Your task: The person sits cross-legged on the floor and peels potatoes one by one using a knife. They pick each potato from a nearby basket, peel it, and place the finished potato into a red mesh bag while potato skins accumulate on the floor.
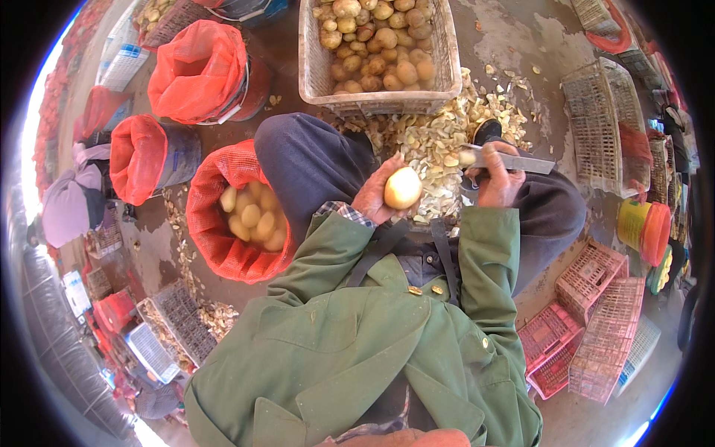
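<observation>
My left hand (pixel 375 194) cups a pale, smooth potato (pixel 403 188) above my lap. To its right, my right hand (pixel 499 177) grips a flat-bladed metal knife (pixel 530 163), apart from the potato. A pale, blurred piece of peel (pixel 467 158) shows by the blade's left end. Below the hands, a heap of peelings (pixel 441 139) covers the floor between my legs. Beside my left knee stands a container lined with a red mesh bag (pixel 215 246), holding several pale peeled potatoes (pixel 251 215).
A whitish plastic crate (pixel 380 103) of brown unpeeled potatoes (pixel 385 39) stands ahead. Red-lined buckets (pixel 198 72) (pixel 139 159) are at the left. Pale crates (pixel 592 125) and pink crates (pixel 606 335) stand at the right. A person in a purple hood (pixel 72 190) is at far left.
</observation>
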Action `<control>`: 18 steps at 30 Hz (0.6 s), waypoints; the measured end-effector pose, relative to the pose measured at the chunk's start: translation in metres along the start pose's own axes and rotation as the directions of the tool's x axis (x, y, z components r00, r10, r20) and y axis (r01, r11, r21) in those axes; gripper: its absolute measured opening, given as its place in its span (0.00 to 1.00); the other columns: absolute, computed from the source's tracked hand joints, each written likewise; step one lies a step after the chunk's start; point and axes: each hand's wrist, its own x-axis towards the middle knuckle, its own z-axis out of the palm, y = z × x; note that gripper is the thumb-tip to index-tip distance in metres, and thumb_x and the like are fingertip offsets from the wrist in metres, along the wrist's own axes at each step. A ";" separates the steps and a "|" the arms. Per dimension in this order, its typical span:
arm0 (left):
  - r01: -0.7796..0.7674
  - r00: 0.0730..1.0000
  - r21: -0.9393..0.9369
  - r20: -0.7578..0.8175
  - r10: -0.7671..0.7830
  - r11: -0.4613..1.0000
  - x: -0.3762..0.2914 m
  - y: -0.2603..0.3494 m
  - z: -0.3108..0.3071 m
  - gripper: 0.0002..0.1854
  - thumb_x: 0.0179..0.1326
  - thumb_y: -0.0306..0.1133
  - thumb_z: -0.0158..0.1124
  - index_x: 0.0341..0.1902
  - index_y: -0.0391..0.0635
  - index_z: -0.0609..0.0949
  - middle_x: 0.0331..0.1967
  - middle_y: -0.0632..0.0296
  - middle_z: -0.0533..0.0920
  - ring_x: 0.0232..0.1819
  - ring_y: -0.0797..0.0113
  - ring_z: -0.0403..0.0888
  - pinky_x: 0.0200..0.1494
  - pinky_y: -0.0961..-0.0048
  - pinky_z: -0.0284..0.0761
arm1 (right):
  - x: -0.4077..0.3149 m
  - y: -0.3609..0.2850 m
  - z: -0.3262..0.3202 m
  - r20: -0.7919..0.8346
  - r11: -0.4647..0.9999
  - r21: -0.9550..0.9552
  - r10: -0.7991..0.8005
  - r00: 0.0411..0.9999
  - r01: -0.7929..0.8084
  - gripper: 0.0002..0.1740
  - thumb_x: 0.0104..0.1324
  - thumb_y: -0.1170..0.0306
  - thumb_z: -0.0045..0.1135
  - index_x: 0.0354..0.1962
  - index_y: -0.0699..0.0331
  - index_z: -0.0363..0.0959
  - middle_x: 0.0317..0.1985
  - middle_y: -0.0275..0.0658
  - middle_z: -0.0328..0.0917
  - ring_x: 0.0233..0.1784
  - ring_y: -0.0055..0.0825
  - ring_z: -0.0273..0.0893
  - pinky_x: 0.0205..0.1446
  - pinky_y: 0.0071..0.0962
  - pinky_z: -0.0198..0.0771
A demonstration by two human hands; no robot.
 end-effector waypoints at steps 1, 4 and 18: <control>0.066 0.998 -0.071 0.003 -0.066 0.995 0.002 0.001 0.002 0.31 0.73 0.61 0.52 0.45 0.39 0.82 0.37 0.52 0.86 0.34 0.58 0.87 0.30 0.67 0.83 | -0.005 0.006 0.001 0.093 1.000 0.000 -0.012 0.996 0.012 0.09 0.66 0.72 0.66 0.39 0.69 0.78 0.29 0.43 0.84 0.26 0.26 0.82 0.25 0.22 0.76; 0.011 0.984 -0.108 -0.177 -0.030 0.994 0.003 -0.003 0.018 0.33 0.73 0.65 0.48 0.48 0.43 0.81 0.39 0.53 0.87 0.37 0.55 0.86 0.29 0.67 0.79 | -0.019 0.029 0.005 0.287 0.998 0.057 0.012 0.958 -0.030 0.06 0.64 0.77 0.68 0.37 0.70 0.79 0.30 0.41 0.83 0.28 0.27 0.82 0.26 0.26 0.79; 0.005 0.993 0.163 -0.121 0.015 0.987 -0.004 -0.005 0.028 0.26 0.69 0.61 0.57 0.44 0.46 0.79 0.28 0.55 0.84 0.16 0.69 0.76 0.09 0.77 0.60 | -0.015 0.045 -0.005 0.311 0.999 -0.029 -0.015 0.950 0.025 0.09 0.63 0.74 0.69 0.38 0.69 0.78 0.28 0.42 0.82 0.25 0.27 0.81 0.24 0.26 0.76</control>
